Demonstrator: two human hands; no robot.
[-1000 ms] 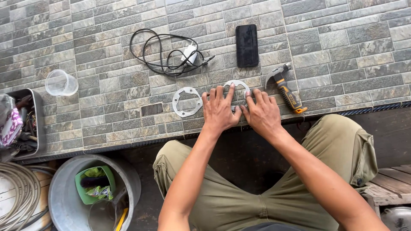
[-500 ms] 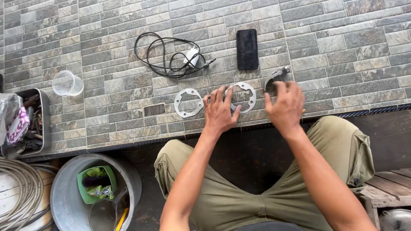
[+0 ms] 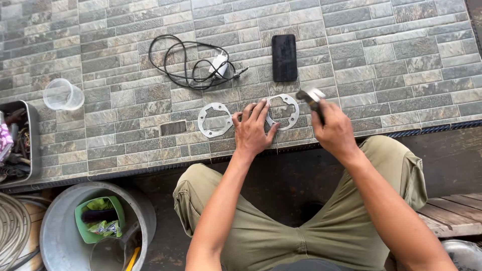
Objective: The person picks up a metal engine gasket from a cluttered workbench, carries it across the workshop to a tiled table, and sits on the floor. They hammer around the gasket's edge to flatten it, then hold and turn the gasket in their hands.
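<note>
We see two thin, flat gaskets of pale grey sheet, each a ring with lobed ears and a wide central opening, lying on rough stone-look tiles in greys and browns. The right gasket sits under the spread fingertips of the left hand, which presses it flat with fingers apart. The left gasket lies free just beside that hand, not touched.

The right hand is clenched around the dark handle of a small hammer, whose metal head points toward the right gasket's edge and appears raised above the tiles.

Half a second ago the right hand was open and reaching toward the hammer lying on the tiles; a second ago both hands pressed the same gasket. The left hand has stayed on it throughout.

Counted: two gaskets, one hammer, one flat black phone, one white charger with a looped black cable, one clear plastic cup, one grey metal bucket holding a green tub, and one dark tray of clutter at the left edge.
</note>
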